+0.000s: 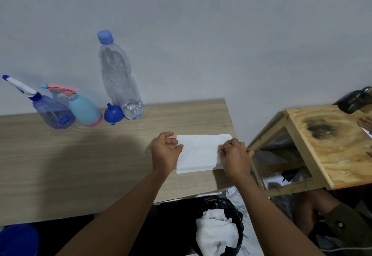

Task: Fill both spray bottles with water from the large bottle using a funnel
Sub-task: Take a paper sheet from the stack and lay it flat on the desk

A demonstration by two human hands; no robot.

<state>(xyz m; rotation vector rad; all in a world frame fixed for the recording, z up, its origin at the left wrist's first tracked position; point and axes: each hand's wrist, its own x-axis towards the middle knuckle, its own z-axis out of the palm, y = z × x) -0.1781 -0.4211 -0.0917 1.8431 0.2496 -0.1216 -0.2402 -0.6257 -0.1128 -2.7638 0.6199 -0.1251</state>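
Your left hand (166, 151) rests on the left edge of the folded white paper towel (199, 151), its grip loosely curled with thumb and fingertips touching the paper but closed on nothing. Your right hand (235, 153) presses on the towel's right edge, fingers bent down; whether that grip pinches the paper I cannot tell. The towel lies flat at the right end of the wooden counter (80, 165).

Far to the towel's left, against the wall, stands the large bottle (118, 78), upright, blue cap on, only a little water showing at its base. The blue funnel (113, 114) lies touching the bottle's left side. Just left of the funnel stands the light-blue spray bottle (84, 109) with pink trigger, and beside it the purple spray bottle (53, 113), both with spray heads on.

Below the towel, under the counter edge, a black-lined bin (221, 227) holds crumpled white paper.
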